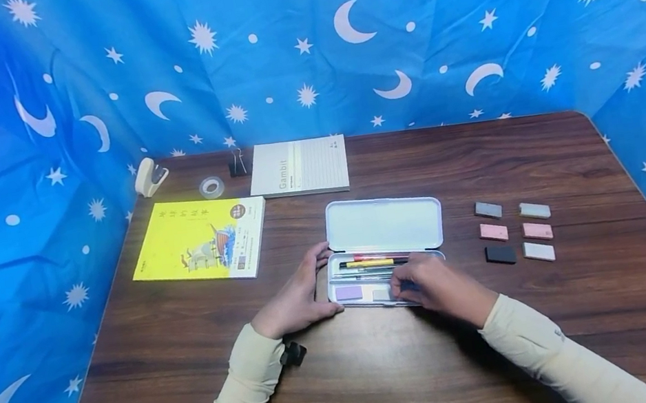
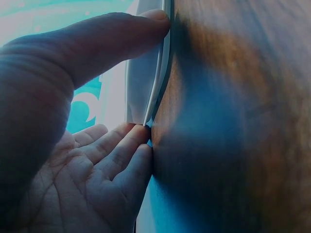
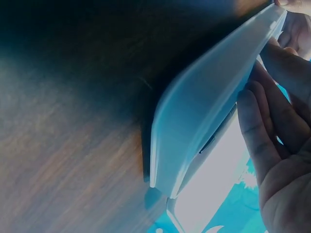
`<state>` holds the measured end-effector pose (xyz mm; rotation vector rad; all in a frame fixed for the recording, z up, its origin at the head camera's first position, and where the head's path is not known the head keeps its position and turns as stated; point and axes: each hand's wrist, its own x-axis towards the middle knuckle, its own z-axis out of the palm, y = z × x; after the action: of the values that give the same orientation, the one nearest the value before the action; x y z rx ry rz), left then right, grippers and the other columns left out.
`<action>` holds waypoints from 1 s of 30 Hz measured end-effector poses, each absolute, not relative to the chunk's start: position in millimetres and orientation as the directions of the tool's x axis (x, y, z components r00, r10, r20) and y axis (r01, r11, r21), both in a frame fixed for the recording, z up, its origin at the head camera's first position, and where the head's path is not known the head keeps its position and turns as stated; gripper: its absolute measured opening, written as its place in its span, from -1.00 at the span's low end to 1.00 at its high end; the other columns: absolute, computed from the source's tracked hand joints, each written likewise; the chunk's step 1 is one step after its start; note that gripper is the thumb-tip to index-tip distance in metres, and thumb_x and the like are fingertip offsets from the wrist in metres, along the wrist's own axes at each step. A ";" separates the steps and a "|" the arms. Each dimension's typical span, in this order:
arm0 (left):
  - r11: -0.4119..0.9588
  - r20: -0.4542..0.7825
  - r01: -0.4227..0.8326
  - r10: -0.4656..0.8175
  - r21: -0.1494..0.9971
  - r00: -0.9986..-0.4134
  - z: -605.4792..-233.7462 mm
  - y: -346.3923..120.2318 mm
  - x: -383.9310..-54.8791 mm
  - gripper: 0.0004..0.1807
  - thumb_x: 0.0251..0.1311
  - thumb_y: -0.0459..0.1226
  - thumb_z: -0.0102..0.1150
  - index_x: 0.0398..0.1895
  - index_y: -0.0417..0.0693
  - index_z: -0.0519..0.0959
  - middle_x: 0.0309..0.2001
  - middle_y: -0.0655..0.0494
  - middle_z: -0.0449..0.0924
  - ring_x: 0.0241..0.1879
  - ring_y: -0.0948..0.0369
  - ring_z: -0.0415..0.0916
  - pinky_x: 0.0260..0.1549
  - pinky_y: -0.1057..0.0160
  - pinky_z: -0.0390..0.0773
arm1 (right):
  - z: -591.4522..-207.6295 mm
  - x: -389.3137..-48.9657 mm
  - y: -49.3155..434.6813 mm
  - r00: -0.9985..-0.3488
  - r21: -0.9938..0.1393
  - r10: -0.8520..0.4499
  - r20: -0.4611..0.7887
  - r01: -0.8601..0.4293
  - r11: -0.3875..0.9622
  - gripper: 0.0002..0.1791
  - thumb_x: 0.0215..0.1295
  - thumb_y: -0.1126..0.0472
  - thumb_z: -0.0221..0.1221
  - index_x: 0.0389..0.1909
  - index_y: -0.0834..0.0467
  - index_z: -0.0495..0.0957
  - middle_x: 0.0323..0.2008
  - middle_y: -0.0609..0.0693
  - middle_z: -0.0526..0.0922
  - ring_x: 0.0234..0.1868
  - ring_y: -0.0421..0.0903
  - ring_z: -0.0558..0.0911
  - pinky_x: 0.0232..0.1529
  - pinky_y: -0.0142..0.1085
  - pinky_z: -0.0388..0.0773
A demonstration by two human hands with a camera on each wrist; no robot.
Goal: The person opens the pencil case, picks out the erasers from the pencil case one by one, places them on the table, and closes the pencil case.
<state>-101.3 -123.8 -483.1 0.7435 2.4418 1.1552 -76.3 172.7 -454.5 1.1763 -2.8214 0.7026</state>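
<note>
An open white pencil case [image 1: 384, 226] lies on the table with its lid tipped back. A yellow-and-black pencil [image 1: 370, 263] and several other slim writing tools lie in its upper part. A lilac eraser [image 1: 348, 293] and a pale grey eraser [image 1: 381, 295] lie in the lower part. My left hand [image 1: 296, 296] holds the case's left end, thumb at the near corner and fingers at the far side. My right hand [image 1: 436, 285] reaches over the case's right part, bent fingertips down beside the grey eraser. Whatever lies between those fingertips is hidden.
Right of the case are several erasers, including a black one [image 1: 500, 254] and a pink one [image 1: 493, 232]. A yellow book [image 1: 191, 238], notebook [image 1: 317, 164], tape roll [image 1: 211, 187], binder clip [image 1: 238, 165] and stapler [image 1: 149, 177] lie at the back left. A patterned curtain [image 1: 275, 48] borders the table.
</note>
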 end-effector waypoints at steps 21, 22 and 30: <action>0.525 -0.068 0.317 0.589 0.790 -0.805 -479.6 -122.8 -101.4 0.23 0.07 -0.34 0.61 0.64 -0.22 -0.10 0.55 -0.23 0.22 0.56 -0.04 0.19 0.56 0.02 0.15 | -451.5 -79.3 182.1 -0.712 -0.441 -0.672 0.204 -0.679 0.586 -0.70 0.07 0.46 0.51 -0.39 0.01 0.67 -0.40 -0.17 0.68 -0.32 -0.20 0.65 -0.30 -0.28 0.69; 0.527 -0.072 0.314 0.588 0.789 -0.806 -479.9 -122.9 -101.1 0.23 0.07 -0.33 0.61 0.65 -0.21 -0.10 0.56 -0.22 0.21 0.56 -0.03 0.18 0.56 0.02 0.14 | -449.7 -78.7 186.7 -0.727 -0.452 -0.651 0.219 -0.667 0.592 -0.69 0.06 0.46 0.52 -0.38 0.00 0.67 -0.38 -0.17 0.69 -0.31 -0.20 0.67 -0.29 -0.28 0.70; 0.515 -0.055 0.329 0.596 0.791 -0.801 -481.4 -123.2 -100.5 0.23 0.07 -0.35 0.61 0.64 -0.23 -0.10 0.56 -0.22 0.21 0.56 -0.04 0.18 0.55 0.01 0.15 | -441.9 -59.0 278.8 -0.828 -0.446 -0.390 0.402 -0.549 0.707 -0.50 -0.22 0.58 0.59 -0.40 -0.04 0.67 -0.32 -0.15 0.77 -0.29 -0.35 0.66 -0.30 -0.47 0.61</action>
<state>-100.5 -123.2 -481.4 0.7713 2.4401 1.1740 -59.0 278.8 -441.9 0.7431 -2.6381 0.8189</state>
